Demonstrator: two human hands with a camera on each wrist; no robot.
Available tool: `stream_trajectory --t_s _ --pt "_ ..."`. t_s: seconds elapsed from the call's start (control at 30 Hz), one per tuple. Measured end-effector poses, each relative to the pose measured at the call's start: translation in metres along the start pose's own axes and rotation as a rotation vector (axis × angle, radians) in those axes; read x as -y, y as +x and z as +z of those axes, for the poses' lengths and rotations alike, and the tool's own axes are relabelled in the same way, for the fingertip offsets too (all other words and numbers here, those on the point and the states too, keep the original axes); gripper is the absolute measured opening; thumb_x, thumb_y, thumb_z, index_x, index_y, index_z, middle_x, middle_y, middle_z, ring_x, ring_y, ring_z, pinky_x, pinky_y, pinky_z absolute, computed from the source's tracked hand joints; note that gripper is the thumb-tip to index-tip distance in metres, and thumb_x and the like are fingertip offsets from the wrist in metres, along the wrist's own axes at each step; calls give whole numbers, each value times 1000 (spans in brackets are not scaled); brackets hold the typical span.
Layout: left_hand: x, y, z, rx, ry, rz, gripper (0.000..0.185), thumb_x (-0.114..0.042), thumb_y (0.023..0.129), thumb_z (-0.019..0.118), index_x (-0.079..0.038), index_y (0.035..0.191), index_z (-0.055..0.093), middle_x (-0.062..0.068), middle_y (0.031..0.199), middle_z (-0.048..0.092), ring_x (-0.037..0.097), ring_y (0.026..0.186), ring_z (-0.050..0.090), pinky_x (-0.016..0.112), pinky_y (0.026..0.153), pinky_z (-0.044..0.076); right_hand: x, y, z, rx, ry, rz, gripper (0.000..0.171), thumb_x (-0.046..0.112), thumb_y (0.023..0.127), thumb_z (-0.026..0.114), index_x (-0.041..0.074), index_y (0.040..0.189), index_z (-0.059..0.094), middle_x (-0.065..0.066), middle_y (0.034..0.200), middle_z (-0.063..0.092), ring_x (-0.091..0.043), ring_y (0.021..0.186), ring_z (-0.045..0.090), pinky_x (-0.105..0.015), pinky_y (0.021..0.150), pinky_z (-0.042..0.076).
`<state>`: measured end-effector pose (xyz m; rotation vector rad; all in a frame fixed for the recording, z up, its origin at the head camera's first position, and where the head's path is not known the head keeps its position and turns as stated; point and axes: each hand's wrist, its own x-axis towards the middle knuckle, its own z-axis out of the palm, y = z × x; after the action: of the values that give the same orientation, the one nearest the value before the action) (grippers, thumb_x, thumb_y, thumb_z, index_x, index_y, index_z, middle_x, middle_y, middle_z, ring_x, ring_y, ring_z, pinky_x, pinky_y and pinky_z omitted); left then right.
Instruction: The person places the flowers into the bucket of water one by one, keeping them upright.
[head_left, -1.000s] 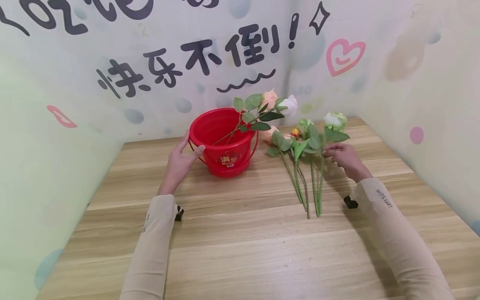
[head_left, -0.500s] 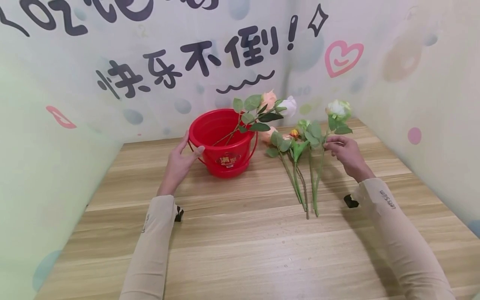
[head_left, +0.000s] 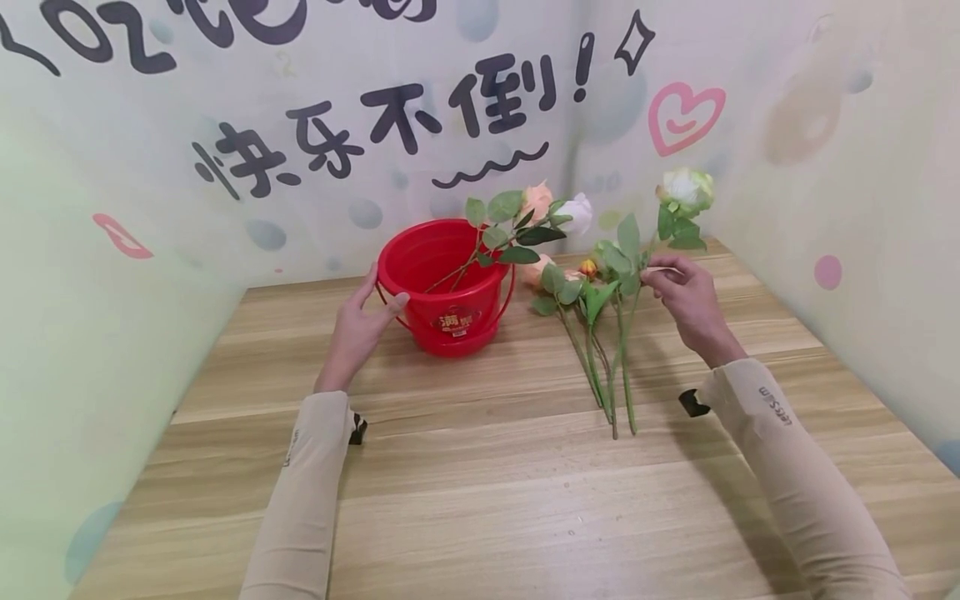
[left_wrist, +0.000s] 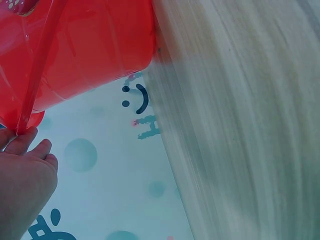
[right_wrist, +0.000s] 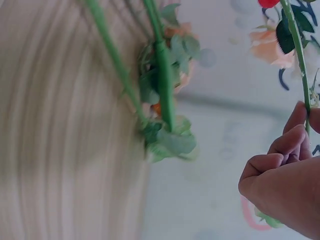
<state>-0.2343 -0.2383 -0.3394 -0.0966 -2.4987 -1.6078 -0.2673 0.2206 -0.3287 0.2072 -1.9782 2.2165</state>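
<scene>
A red bucket [head_left: 450, 287] stands on the wooden table [head_left: 480, 483] by the back wall. My left hand [head_left: 384, 287] holds its left side, thumb across the front wall, fingers behind; in the left wrist view the left hand [left_wrist: 25, 150] touches the bucket [left_wrist: 80, 50] beside its handle. A peach rose [head_left: 537, 200] and a white rose [head_left: 577, 212] lean out of the bucket. My right hand [head_left: 658, 275] pinches the stem of a white-green rose [head_left: 686, 190] and holds it tilted upright, its stem end on the table. The right wrist view shows that hand [right_wrist: 295, 145] pinching the green stem [right_wrist: 296, 55].
Several more artificial flowers [head_left: 592, 287] lie on the table between the bucket and my right hand, stems [head_left: 611, 392] toward me. Printed walls close off the back and both sides. The table's near half is bare wood.
My right hand has lifted the white-green rose off the table, raising its head and tilting the stem upright. The left hand and the bucket have stayed put.
</scene>
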Motion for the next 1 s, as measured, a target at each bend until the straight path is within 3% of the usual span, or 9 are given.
stream_trajectory --t_s 0.4,0.57,0.67,0.9,1.0 --pt "-2 -2 0 1 -5 -10 83 -51 97 69 -28 165 26 -7 169 26 22 155 22 54 113 41 19 -6 28 0 90 -103 18 -7 97 64 10 97 68 5 81 72 -3 73 63 -14 61 44" --pt "-3 -2 0 10 -22 -33 82 -47 98 69 -28 165 26 -7 169 25 21 155 21 53 114 40 23 -7 40 3 72 -138 19 -9 97 63 10 97 68 6 80 70 -3 70 60 -15 60 42" --pt "-9 -4 0 19 -28 -54 81 -42 99 68 -24 165 24 -3 170 24 23 155 20 53 114 39 24 -7 48 8 68 -149 18 -8 97 63 9 98 67 6 80 69 -4 70 59 -16 61 42" --pt "-41 -20 -3 32 -32 -54 82 -37 101 67 -12 165 23 7 170 24 30 155 21 55 115 37 29 -5 70 -16 102 -168 19 -9 97 64 10 98 66 5 81 69 -6 74 62 -16 66 47" --pt "-31 -15 -2 28 -35 -45 82 -38 101 67 -15 165 23 5 170 24 29 155 21 55 116 37 30 -4 80 -35 135 -190 19 -11 96 63 7 97 65 5 81 70 -6 74 63 -16 66 48"
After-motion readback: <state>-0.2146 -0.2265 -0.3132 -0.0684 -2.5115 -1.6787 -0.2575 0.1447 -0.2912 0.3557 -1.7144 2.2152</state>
